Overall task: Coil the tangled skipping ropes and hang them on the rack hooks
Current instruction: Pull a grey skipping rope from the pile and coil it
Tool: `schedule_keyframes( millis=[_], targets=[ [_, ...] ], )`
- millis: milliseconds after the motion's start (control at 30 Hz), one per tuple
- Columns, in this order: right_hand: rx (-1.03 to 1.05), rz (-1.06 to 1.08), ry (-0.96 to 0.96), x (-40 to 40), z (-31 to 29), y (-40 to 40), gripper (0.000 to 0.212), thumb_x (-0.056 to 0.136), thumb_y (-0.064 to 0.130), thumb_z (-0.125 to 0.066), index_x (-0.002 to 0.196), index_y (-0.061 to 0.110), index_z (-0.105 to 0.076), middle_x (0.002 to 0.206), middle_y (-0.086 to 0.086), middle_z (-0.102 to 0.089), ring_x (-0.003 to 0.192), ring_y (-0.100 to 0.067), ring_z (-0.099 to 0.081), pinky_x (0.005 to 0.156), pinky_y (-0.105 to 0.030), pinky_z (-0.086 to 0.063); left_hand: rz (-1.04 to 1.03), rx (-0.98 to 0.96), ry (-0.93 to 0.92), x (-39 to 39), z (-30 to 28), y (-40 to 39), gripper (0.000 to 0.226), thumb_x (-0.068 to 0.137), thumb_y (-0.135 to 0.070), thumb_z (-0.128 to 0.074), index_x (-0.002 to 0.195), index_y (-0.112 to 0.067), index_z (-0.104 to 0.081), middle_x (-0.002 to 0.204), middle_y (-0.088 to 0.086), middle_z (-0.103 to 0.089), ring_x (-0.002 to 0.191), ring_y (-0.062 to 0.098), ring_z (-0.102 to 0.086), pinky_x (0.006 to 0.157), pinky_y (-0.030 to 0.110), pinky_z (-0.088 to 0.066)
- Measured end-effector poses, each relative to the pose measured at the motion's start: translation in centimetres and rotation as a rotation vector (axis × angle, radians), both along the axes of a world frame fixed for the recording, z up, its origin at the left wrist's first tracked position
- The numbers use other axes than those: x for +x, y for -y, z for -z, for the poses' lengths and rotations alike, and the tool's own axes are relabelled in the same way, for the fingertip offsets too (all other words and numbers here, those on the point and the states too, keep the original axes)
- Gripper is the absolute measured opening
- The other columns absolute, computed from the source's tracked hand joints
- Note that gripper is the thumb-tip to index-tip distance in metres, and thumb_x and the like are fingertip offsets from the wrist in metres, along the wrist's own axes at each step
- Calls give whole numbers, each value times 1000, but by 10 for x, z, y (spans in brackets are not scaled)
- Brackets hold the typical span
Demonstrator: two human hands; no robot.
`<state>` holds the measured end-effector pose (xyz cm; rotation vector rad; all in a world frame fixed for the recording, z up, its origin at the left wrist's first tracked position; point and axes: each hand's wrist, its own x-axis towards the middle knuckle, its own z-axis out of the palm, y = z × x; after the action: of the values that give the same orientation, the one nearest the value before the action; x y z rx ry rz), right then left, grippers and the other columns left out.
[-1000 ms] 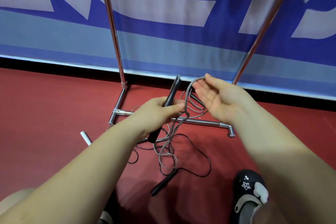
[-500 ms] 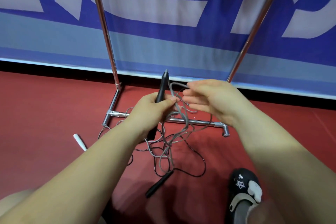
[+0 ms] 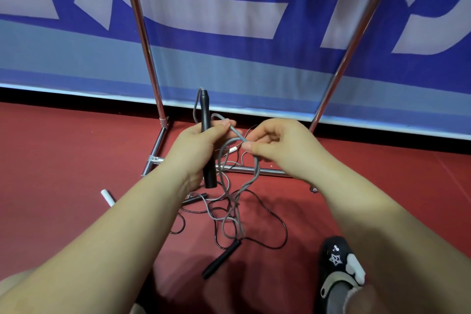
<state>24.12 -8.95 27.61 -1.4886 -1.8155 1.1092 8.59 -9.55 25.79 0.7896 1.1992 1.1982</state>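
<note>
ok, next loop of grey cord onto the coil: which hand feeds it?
Right. The right hand already pinches the grey cord beside the handle, so it can likely lay the next loop. The left hand grips the upright black handle and anchors the coil.

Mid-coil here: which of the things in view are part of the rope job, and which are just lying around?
Part of the job:
- grey rope, pinched by right hand
- black handle, gripped by left hand
- second black handle on the floor
- thin black rope
- white handle
- rack

Just there:
- black shoe
- blue banner
</note>
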Motion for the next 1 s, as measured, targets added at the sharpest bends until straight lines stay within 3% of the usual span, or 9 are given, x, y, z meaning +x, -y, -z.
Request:
schedule_keyframes(
  millis=[200,267,367,433,533,600,733,867,1000],
  targets=[
    [-208,173,-224,3,1,-6,13,88,10,-64,76,15,-63,68,-1,-64,53,-3,-59,57,-19,-54,-97,19,19,-4,-4,-2,16,97,-12,-51,86,-14,-63,60,-6,-70,59,2,-66,65,18,-53],
    [-209,257,-182,9,5,-12,14,90,10,-62,77,15,-61,66,-1,-63,48,-2,-60,53,-18,-53,-126,2,32,-10,-4,-5,16,98,-14,-51,86,-16,-62,63,-6,-71,59,3,-66,69,21,-52],
    [-174,327,-47,18,9,-18,12,91,8,-61,87,17,-54,69,-2,-61,46,-6,-59,45,-19,-49,-152,-10,92,-17,-5,-7,15,98,-15,-51,87,-14,-61,67,-3,-72,59,6,-68,63,20,-56],
    [-191,328,49,23,10,-19,14,91,7,-60,92,18,-52,68,-3,-60,50,-10,-58,47,-23,-48,-185,-13,123,-23,-7,-8,15,98,-15,-51,87,-12,-61,68,-2,-73,60,8,-69,62,21,-57],
    [-252,229,143,24,13,-18,7,90,5,-60,94,11,-59,67,-6,-61,55,-15,-58,58,-30,-51,-197,-26,142,-26,-9,-8,15,98,-15,-50,88,-12,-60,67,-1,-72,60,9,-70,60,21,-57],
    [-228,98,157,20,12,-15,12,85,8,-67,94,16,-65,74,-4,-66,68,-18,-62,73,-35,-55,-151,-42,141,-23,-9,-6,14,99,-15,-50,89,-12,-60,67,-1,-73,61,10,-70,61,22,-57],
    [-190,-172,78,7,6,-7,37,79,19,-75,115,21,-64,109,6,-66,100,-4,-62,86,-14,-48,-81,-54,121,-17,-10,-3,14,98,-15,-50,89,-12,-61,67,-1,-72,62,10,-71,61,22,-57],
    [-58,-134,-46,-4,5,-8,21,85,24,-69,105,21,-70,89,13,-68,72,12,-58,67,-6,-43,-26,-50,117,-16,-13,-2,15,98,-15,-50,89,-12,-62,67,-1,-72,63,10,-71,60,21,-57],
    [5,-125,-29,-10,8,-8,9,82,18,-72,83,25,-67,69,10,-65,65,-2,-58,68,-21,-46,3,-46,119,-16,-15,0,15,98,-16,-51,89,-11,-62,66,-1,-72,61,10,-70,58,19,-57]
  ],
)
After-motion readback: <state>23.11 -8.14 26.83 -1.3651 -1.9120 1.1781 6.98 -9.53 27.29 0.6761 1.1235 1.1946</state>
